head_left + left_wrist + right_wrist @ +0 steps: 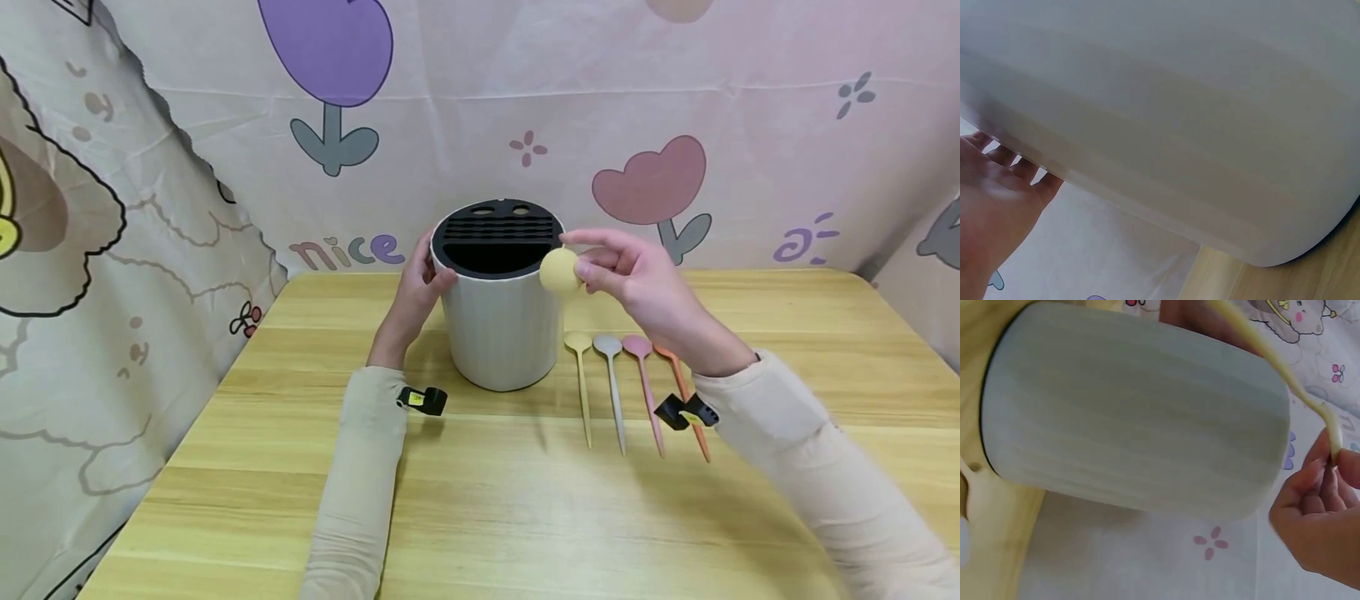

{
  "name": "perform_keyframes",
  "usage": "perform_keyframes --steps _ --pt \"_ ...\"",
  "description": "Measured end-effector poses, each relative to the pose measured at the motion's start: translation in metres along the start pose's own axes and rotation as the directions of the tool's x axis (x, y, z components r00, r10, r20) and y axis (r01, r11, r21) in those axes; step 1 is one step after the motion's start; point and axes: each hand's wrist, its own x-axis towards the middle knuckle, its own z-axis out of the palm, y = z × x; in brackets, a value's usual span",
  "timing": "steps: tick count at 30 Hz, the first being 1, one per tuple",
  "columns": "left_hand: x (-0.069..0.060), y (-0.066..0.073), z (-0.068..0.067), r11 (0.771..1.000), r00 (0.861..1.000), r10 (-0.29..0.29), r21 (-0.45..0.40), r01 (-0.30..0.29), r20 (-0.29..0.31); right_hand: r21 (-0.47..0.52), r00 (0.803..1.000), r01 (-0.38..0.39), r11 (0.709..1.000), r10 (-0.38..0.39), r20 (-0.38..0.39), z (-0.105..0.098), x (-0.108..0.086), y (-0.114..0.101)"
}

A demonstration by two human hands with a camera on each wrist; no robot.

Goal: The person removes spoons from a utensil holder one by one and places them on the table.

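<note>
A white cylindrical utensil holder (504, 329) with a black slotted top (498, 237) stands upright on the table. My left hand (415, 296) grips its left side near the top, thumb at the rim and fingers reaching behind. At the right rim, my right hand (637, 271) pinches a pale yellow spoon (560, 271) by its round bowl. The spoon's handle (1272, 359) hangs blurred along the outside of the holder. In the left wrist view, the holder's wall (1166, 125) fills most of the picture, and the left fingertips are hidden behind it.
Right of the holder, a yellow spoon (582, 387), a grey spoon (613, 387), a pink spoon (647, 387) and an orange spoon (678, 375) lie side by side on the wooden table (465, 500). A patterned cloth (465, 133) hangs behind.
</note>
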Motion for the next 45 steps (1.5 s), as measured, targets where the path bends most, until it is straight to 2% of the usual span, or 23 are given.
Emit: perform_keyframes --steps 2,4,12,16,21,27,30,38,45 --pt "0.000 0.000 0.000 1.000 1.000 0.004 0.002 -0.004 0.001 -0.052 1.000 -0.028 0.998 0.028 0.010 0.001 -0.003 0.004" --pt "0.000 0.000 0.000 1.000 1.000 0.001 0.003 -0.001 0.002 -0.063 0.998 -0.055 0.996 0.057 0.019 0.003 -0.006 0.009" --pt "0.000 0.002 0.001 1.000 1.000 -0.017 0.007 0.017 0.005 0.033 0.986 -0.168 0.985 0.167 0.026 0.006 -0.012 0.027" --pt "0.001 0.002 0.001 1.000 1.000 -0.020 0.011 0.020 0.010 0.085 0.980 -0.196 0.977 0.192 0.047 0.005 -0.014 0.031" --pt "0.001 0.003 0.000 1.000 1.000 -0.013 0.005 0.013 0.010 0.049 0.973 -0.219 0.974 0.215 0.085 -0.001 -0.011 0.040" --pt "0.001 0.002 0.000 1.000 1.000 0.016 -0.011 -0.016 0.005 -0.038 0.954 -0.251 0.967 0.254 0.157 -0.017 -0.004 0.057" --pt "0.000 0.001 -0.001 1.000 1.000 0.009 -0.007 -0.009 0.005 -0.065 0.947 -0.254 0.965 0.262 0.187 -0.028 -0.002 0.067" --pt "-0.004 0.002 -0.002 1.000 1.000 -0.003 0.013 0.002 0.003 -0.157 0.932 -0.276 0.948 0.304 0.197 -0.055 -0.001 0.088" --pt "-0.001 0.001 -0.001 1.000 1.000 0.012 0.007 -0.012 0.006 -0.130 0.899 -0.345 0.929 0.367 0.237 -0.081 -0.001 0.105"
